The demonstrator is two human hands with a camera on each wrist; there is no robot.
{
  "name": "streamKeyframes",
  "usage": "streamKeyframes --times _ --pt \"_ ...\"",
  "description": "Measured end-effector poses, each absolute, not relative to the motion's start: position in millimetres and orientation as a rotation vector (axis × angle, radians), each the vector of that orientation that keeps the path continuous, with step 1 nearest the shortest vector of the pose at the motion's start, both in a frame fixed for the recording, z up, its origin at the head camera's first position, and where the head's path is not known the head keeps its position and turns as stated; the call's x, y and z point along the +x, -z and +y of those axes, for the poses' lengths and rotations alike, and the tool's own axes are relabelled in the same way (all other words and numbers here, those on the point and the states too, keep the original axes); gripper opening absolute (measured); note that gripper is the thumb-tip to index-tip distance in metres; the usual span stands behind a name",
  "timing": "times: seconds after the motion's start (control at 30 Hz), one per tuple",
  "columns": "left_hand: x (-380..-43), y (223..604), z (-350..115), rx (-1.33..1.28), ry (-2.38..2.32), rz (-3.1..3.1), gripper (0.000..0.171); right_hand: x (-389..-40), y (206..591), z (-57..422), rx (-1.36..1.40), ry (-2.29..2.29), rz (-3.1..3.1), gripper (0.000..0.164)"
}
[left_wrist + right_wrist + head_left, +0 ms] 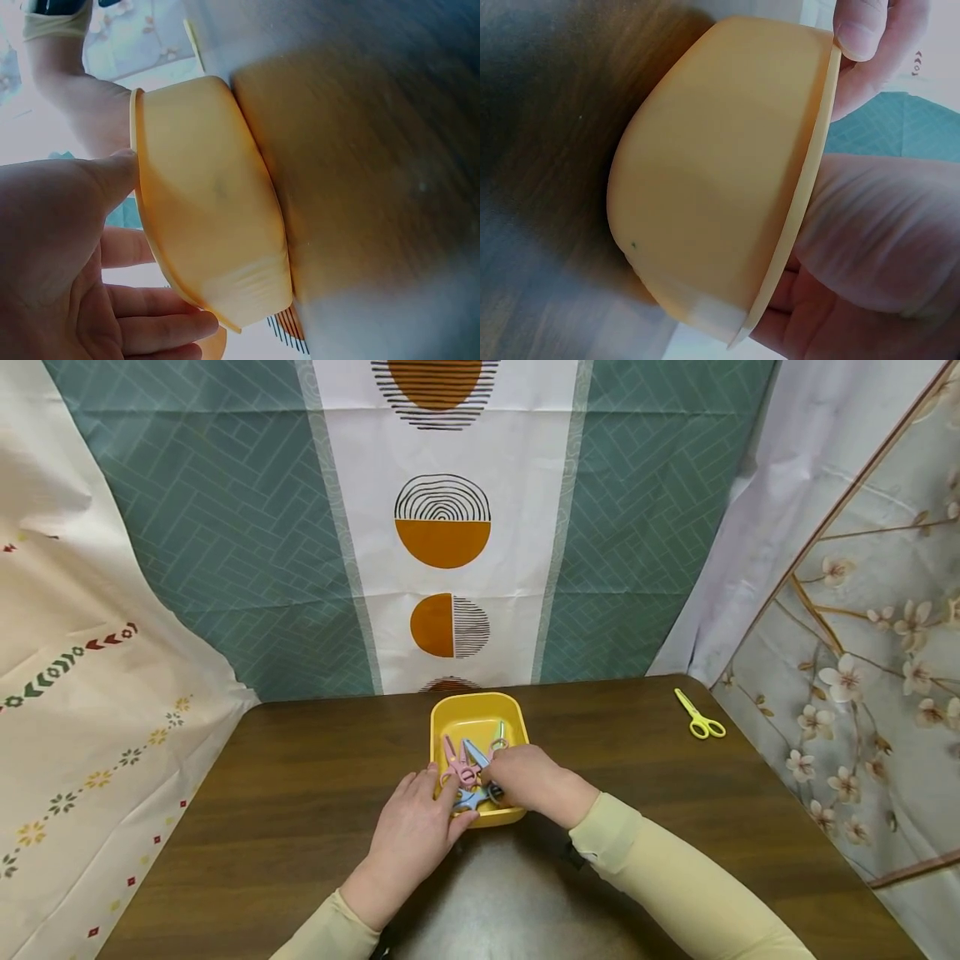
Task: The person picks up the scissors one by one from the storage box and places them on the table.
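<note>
A yellow basin stands on the table with several pairs of scissors inside. Among them are pink scissors, a blue pair near the front wall, and a pale green blade farther back. My left hand rests on the basin's near left corner, its thumb on the front rim and fingers along the left side, some outside the wall. Over the right rim, my right hand reaches in, fingers down beside a blue blade. The basin wall hides those fingertips, so I cannot tell what they grip.
Yellow scissors lie apart on the dark wooden table, near its far right corner. Patterned cloth hangs behind the table, with more cloth along the left and right sides.
</note>
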State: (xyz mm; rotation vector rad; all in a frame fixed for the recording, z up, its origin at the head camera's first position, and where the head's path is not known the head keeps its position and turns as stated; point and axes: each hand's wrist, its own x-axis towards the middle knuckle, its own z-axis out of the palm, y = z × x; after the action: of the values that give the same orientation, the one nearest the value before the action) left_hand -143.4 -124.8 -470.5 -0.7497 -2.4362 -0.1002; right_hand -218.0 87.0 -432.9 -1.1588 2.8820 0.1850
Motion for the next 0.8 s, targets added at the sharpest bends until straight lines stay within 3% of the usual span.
streamKeyframes --times 0.27,0.8 --pt "-141.1 470.8 -124.1 -0.754 0.127 -2.433 0.059 -218.1 437.7 89.0 -1.178 -0.172 2.899 0.023" --pt "-146.5 469.9 -121.7 -0.749 0.103 -2.463 0.059 -210.5 421.7 108.6 -1.222 0.02 3.006 0.049"
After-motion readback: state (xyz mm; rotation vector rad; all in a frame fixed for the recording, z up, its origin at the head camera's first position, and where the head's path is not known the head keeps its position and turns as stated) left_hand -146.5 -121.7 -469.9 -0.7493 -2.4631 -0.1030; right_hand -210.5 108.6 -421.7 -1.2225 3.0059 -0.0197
